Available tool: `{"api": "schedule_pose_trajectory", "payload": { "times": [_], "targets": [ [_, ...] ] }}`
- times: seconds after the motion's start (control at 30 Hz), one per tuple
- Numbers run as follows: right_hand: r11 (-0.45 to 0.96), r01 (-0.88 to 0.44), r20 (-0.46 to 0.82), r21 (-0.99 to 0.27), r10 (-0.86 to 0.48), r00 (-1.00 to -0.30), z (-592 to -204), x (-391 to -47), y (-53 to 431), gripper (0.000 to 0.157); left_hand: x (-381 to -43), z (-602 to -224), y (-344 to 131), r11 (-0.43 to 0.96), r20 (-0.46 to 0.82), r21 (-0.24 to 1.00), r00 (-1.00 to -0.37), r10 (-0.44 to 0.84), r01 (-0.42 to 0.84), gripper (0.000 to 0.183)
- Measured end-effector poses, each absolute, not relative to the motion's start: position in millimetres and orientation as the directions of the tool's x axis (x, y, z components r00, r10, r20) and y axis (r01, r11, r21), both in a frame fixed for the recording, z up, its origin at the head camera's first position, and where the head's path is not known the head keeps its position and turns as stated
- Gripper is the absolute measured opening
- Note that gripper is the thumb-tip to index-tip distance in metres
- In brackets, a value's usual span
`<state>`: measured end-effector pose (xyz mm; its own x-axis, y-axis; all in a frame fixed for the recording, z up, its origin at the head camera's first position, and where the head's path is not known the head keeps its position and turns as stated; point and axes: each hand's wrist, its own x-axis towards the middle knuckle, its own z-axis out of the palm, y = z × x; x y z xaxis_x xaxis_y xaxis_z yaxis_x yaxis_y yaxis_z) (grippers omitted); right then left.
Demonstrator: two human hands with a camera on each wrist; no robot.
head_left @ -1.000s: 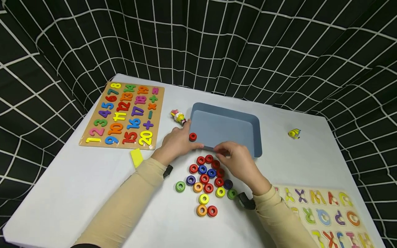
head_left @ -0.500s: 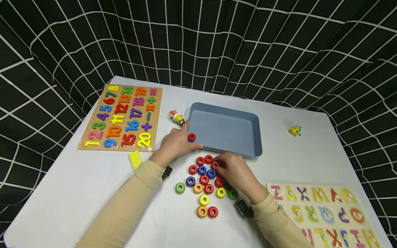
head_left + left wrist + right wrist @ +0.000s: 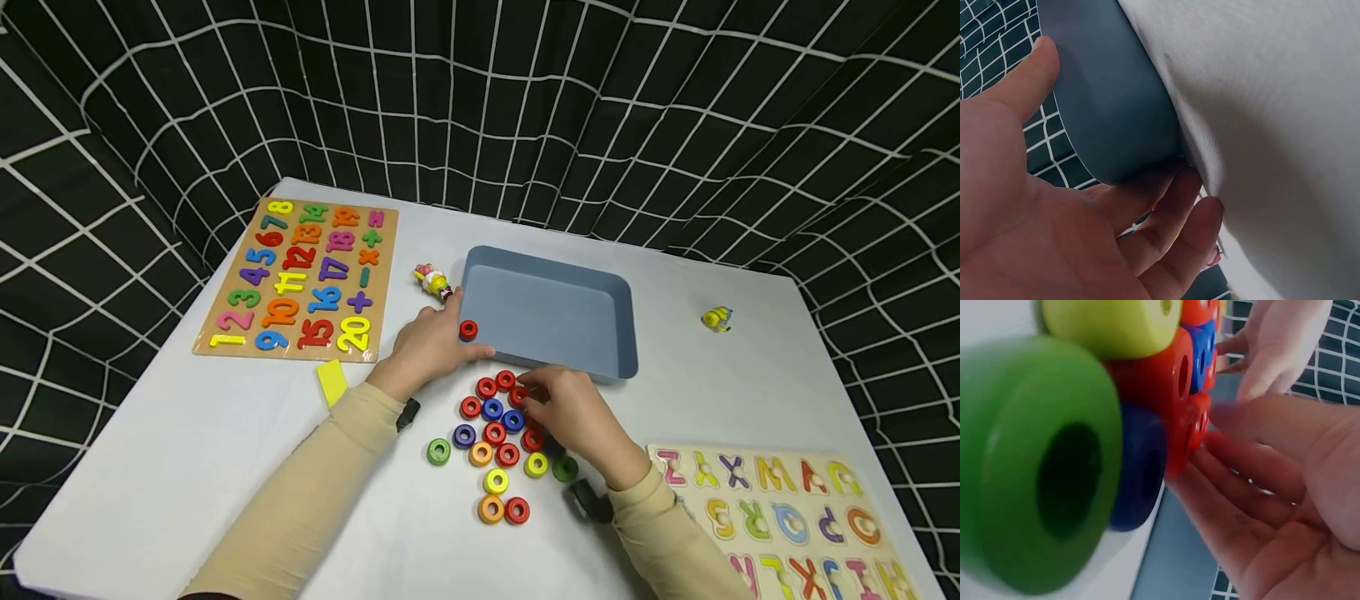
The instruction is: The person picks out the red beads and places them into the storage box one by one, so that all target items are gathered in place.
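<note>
My left hand (image 3: 429, 340) grips the near left corner of the blue-grey tray (image 3: 551, 360), thumb along the front wall and fingers at the left side. In the left wrist view the thumb (image 3: 1044, 69) lies against the tray wall. A red ring (image 3: 468, 330) sits at that tray corner, between thumb and forefinger. In front of the tray, my right hand (image 3: 573, 417) pinches another red ring (image 3: 518, 397) at the top of the cluster. Nearest the right wrist camera are a green ring (image 3: 997, 469) and a dark blue ring (image 3: 1138, 469).
More rings, such as a yellow one (image 3: 496, 481) and an orange one (image 3: 491, 509), lie on the white table. A number board (image 3: 296, 279), yellow block (image 3: 332, 382) and small figure (image 3: 433, 282) are left. A letter board (image 3: 780, 483) and yellow toy (image 3: 717, 318) are right.
My right hand has come back from the tray's front edge toward the ring cluster and taken hold of a red ring there. The left hand stays at the tray corner.
</note>
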<state>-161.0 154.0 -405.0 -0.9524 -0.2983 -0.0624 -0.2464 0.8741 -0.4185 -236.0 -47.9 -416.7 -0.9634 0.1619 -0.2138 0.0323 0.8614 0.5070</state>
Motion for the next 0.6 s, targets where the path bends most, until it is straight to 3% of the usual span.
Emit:
{"api": "schedule_pose_trajectory", "payload": {
  "times": [0.37,0.6],
  "targets": [
    [0.893,-0.209,-0.119,-0.399,-0.277,-0.954,-396.4,-164.0,150.2,0.025,-237.1,-418.0,-46.9,0.861,-0.203,0.506,-0.965,0.166,0.042,0.109],
    [0.833,-0.266,0.040,-0.486,-0.283,-0.958,-372.3,-188.2,141.8,0.031,-238.5,-419.7,-49.0,0.866,-0.204,0.499,-0.965,0.165,0.042,0.108]
  ]
}}
